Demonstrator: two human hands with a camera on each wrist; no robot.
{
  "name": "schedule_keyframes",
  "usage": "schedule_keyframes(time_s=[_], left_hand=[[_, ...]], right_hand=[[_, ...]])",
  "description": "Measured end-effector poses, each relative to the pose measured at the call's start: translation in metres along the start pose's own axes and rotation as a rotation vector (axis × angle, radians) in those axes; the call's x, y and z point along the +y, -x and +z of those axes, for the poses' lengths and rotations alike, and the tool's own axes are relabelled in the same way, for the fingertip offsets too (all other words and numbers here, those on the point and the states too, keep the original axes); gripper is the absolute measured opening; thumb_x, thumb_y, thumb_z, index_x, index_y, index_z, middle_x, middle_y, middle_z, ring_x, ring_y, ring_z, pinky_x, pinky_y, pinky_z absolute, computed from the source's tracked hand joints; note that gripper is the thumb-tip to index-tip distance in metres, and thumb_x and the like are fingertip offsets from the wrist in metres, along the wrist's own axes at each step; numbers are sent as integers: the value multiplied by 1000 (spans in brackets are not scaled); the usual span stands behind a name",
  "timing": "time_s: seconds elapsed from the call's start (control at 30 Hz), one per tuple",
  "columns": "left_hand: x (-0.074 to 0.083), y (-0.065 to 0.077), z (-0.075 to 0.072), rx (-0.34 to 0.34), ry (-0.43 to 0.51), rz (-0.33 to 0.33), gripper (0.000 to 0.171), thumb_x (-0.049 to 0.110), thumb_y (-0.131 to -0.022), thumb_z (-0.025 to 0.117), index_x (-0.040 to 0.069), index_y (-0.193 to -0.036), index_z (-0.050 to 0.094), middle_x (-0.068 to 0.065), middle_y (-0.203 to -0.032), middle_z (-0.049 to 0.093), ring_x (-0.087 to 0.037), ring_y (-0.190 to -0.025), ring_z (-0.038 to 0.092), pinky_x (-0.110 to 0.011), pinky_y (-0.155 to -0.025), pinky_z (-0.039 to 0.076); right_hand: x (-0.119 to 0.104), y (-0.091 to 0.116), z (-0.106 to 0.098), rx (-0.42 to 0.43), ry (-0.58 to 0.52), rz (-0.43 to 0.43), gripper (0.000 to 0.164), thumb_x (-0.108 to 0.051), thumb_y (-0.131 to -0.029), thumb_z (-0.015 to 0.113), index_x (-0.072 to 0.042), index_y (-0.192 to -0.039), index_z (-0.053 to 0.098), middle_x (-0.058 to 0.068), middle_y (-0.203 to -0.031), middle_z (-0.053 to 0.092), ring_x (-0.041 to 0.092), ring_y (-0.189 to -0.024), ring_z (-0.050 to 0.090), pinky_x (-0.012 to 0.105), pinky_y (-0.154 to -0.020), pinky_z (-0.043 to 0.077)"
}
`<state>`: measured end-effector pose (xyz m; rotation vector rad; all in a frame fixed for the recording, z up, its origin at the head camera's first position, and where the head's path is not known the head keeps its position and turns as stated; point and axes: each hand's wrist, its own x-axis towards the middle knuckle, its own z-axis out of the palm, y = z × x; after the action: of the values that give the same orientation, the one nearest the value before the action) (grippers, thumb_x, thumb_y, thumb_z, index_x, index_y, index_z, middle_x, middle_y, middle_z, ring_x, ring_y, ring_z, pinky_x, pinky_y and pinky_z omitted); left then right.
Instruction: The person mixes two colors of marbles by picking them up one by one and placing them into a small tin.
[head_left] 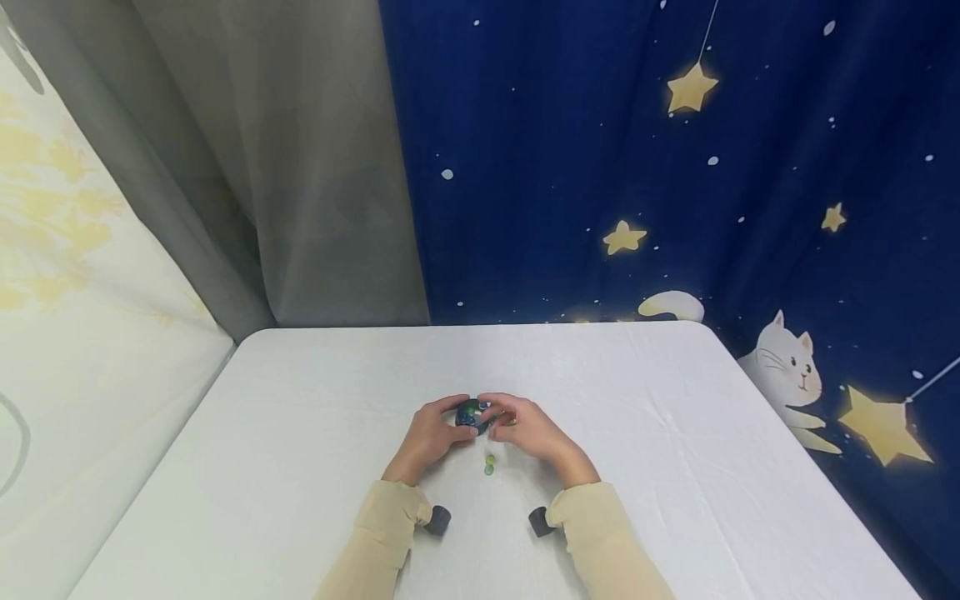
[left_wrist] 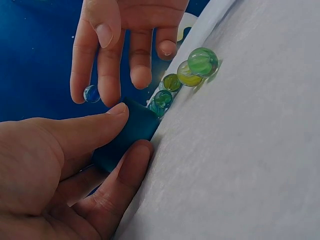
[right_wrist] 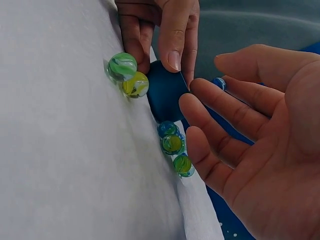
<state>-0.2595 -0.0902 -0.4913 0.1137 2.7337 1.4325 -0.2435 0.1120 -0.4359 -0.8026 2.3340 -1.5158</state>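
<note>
My left hand (head_left: 435, 429) grips a small dark teal container (left_wrist: 127, 132) by its side, thumb and fingers curled round it. In the head view, blue and green marbles (head_left: 467, 414) show in its round top. On the other side my right hand (head_left: 528, 429) holds a blue marble (left_wrist: 91, 93) between two fingers, above the container's rim. Its other fingers hang loosely. On the near side of the container, a green swirled marble (right_wrist: 122, 67) and a yellow one (right_wrist: 135, 85) lie together. Several blue and green marbles (right_wrist: 172, 143) lie beside the container, below the right hand.
A white cloth covers the table (head_left: 300, 433). Behind it hang a grey curtain (head_left: 322, 167) and a dark blue curtain (head_left: 540, 150) with stars and a white cat. A black wrist device (head_left: 438, 521) sits at the left cuff, another device (head_left: 540, 522) at the right.
</note>
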Motion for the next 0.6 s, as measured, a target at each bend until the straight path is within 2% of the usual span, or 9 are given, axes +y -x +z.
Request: schedule_keyframes(time_s=[0.23,0.4,0.43,0.6], left_hand=[[2,2,-1,-1,-6,1,59,20,-76,83,15,-131,62,-10,-135,58,-34,-131,45,-52,-110,32],[1,-1,-1,-1,-12,6,58,19,-77,83,15,-131,62,-9,-135,58,-33,-131,45,-52,-110,33],[0,-1,-1,-1,-11,7,58,19,-77,83,15,-131,62,-10,-135,58,-33,-131,45,-52,-109,33],[-1,-4,-2,-5,-16,16,58,19,-77,83,14,-131,62,-10,-134,58,-34,-131,46,-51,-109,33]], right_hand=[[-8,4,-1,-4,-30,-9,54,10,-87,61,10,-138,44,32,-115,60,49,-101,59,43,-85,51],[-7,2,-1,0,-21,-5,55,10,-87,61,9,-139,43,31,-114,61,46,-99,60,38,-82,51],[-8,1,-1,3,-12,-1,55,10,-87,61,8,-139,44,31,-113,61,44,-99,61,37,-82,50],[20,-10,2,54,55,22,48,3,-86,65,0,-133,54,12,-99,68,23,-90,64,34,-79,51]])
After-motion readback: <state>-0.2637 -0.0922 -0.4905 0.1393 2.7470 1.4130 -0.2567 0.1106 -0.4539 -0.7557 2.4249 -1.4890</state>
